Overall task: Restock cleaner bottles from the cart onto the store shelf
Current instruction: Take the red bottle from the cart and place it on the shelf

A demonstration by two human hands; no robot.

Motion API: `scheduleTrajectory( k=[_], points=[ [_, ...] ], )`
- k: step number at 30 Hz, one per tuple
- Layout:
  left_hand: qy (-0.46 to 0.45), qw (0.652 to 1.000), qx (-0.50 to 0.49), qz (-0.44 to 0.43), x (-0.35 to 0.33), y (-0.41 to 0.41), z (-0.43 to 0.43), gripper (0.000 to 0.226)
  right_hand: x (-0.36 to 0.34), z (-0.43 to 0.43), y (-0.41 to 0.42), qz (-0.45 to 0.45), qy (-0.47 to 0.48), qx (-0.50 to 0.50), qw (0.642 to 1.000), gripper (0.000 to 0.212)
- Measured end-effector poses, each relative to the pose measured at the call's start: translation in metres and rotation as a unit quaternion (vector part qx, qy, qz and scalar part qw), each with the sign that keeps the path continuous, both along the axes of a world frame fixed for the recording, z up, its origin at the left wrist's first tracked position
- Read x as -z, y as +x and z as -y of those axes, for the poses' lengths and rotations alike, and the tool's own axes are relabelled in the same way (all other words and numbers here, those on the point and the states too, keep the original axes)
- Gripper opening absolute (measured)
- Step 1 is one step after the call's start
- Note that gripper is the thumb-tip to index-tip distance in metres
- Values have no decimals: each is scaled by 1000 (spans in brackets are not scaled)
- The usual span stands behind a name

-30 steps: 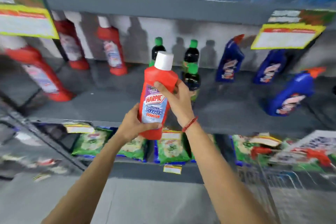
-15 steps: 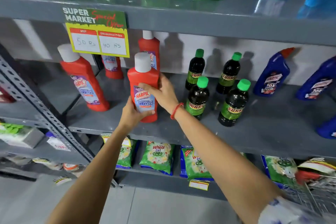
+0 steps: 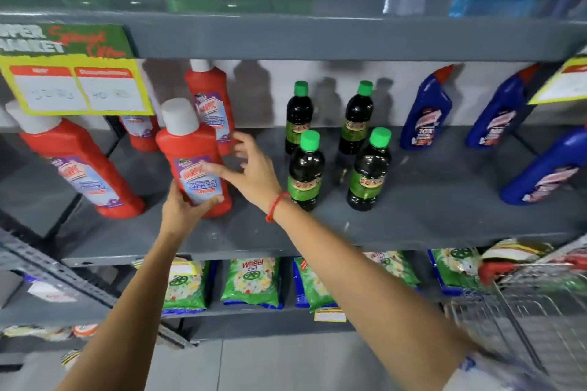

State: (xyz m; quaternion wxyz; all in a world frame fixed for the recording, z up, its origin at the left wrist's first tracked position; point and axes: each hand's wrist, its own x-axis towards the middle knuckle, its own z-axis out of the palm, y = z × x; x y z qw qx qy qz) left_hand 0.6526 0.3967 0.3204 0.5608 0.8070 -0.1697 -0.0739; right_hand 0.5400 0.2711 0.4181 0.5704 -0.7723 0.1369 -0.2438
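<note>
Fingers of left hand wrapped low around red bottle, now standing on shelf, right hand lifted off since, spread wide, four red bottles, four green-capped bottles, three blue bottles.

This was a supermarket aisle. Grey metal shelves carried rows of matching red cleaner bottles, green-capped bottles and detergent packets, a yellow price card reading "Super Market" hung far left, and a wire cart stood near right.
</note>
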Motion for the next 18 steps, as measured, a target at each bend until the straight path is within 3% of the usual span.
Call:
scheduleTrajectory(
  k=[2,4,6,8,11,15,18],
  points=[
    [-39,997,-63,-18,-2,-24,-1,72,0,12,-37,29,-21,43,998,59],
    [-62,985,-160,18,-3,-61,3,66,2,31,-83,53,-8,95,994,49],
    [-97,977,-187,34,-4,-112,20,55,8,55,-137,67,28,158,985,37],
    [-109,989,-99,2,-4,-169,51,35,16,81,-196,59,57,223,971,26],
    [-57,988,139,-34,-1,-253,114,23,35,120,-286,34,64,333,940,24],
    [22,919,393,5,2,-359,195,23,71,164,-411,5,106,454,885,20],
    [46,852,518,52,8,-432,244,23,112,184,-502,-52,160,530,831,9]
  ],
)
